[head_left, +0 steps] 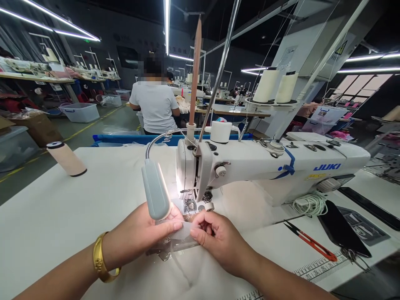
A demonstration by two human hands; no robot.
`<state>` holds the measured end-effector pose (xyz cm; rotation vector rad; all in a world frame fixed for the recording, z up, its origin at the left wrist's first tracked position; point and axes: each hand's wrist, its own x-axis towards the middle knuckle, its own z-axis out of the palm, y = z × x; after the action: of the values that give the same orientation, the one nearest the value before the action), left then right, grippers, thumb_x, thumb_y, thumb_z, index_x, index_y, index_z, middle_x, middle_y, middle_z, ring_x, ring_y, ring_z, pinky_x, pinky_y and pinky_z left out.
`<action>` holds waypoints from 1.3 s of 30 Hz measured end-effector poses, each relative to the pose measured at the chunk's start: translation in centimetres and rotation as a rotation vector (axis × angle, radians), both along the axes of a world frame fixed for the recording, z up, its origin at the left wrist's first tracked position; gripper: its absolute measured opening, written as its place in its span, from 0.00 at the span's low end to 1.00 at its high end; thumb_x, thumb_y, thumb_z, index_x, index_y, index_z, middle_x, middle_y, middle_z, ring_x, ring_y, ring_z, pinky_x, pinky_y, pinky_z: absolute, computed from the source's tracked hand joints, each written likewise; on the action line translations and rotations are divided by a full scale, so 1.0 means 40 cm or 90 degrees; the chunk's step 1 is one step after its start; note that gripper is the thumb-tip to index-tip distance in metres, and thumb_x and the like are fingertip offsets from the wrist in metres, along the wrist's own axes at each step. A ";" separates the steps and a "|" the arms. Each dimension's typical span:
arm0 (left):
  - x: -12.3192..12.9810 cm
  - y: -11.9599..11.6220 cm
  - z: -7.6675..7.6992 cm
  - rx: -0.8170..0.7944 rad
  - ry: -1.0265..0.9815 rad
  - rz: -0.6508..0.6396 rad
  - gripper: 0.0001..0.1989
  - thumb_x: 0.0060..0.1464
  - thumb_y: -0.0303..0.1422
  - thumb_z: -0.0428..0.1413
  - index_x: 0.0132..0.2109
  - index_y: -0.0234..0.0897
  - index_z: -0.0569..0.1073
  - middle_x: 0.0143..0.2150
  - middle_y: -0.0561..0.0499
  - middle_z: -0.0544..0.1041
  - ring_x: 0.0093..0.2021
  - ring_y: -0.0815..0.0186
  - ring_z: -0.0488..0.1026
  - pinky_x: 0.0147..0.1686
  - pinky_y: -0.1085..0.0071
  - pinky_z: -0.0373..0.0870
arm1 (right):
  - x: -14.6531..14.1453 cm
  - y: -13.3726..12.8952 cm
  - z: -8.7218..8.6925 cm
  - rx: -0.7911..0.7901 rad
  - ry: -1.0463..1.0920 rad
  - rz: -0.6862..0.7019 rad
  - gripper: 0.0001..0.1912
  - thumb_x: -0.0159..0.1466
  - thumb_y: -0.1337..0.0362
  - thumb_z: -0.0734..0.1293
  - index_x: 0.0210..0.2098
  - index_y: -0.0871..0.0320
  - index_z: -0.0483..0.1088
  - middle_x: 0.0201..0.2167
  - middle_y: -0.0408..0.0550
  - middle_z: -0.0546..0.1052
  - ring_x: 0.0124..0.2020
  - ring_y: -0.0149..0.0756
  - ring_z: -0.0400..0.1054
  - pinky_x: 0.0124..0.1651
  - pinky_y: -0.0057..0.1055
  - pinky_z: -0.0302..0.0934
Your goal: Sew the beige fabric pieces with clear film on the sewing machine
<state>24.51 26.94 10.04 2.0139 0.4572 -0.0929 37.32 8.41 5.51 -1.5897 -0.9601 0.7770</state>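
A white sewing machine point(243, 160) stands on the white table, its needle area lit by a grey lamp point(155, 189) on a bent neck. Just in front of the presser foot, my left hand point(153, 227) pinches a thin, whitish sheer fabric point(183, 231) between thumb and fingers, partly hidden behind the lamp. On the other side of the fabric, my right hand point(218, 237) grips its edge with thumb and curled fingers. Shiny, see-through trim hangs below the fabric between both hands. The needle tip cannot be made out.
A thread cone point(67, 159) stands at the table's left. To the right lie red-handled snips point(311, 241), a black phone point(343, 229), a coil of pale cord point(310, 204) and a ruler point(323, 266). A person in a white shirt point(154, 104) is beyond the table.
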 end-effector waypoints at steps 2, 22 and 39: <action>0.000 0.002 -0.001 -0.049 0.006 0.007 0.18 0.54 0.52 0.61 0.36 0.41 0.76 0.27 0.55 0.75 0.26 0.62 0.75 0.27 0.70 0.72 | 0.000 -0.001 -0.002 -0.004 0.020 -0.006 0.06 0.64 0.60 0.70 0.35 0.55 0.71 0.29 0.39 0.66 0.32 0.33 0.60 0.37 0.31 0.58; 0.007 -0.003 -0.003 0.015 -0.001 0.013 0.20 0.54 0.54 0.58 0.34 0.42 0.76 0.23 0.55 0.74 0.27 0.60 0.75 0.26 0.70 0.69 | 0.007 -0.004 -0.001 0.021 0.064 -0.012 0.07 0.65 0.59 0.70 0.35 0.56 0.71 0.29 0.39 0.67 0.31 0.32 0.58 0.35 0.30 0.55; 0.011 -0.008 -0.001 -0.004 0.003 0.011 0.21 0.56 0.55 0.57 0.34 0.42 0.74 0.24 0.55 0.73 0.26 0.62 0.72 0.26 0.70 0.67 | 0.016 -0.006 -0.013 0.034 0.053 0.000 0.13 0.68 0.53 0.70 0.35 0.55 0.69 0.30 0.40 0.69 0.32 0.33 0.60 0.37 0.31 0.56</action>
<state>24.93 26.63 10.01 2.0045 0.4769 -0.0891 37.95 8.17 4.99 -1.5002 -0.9140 0.8050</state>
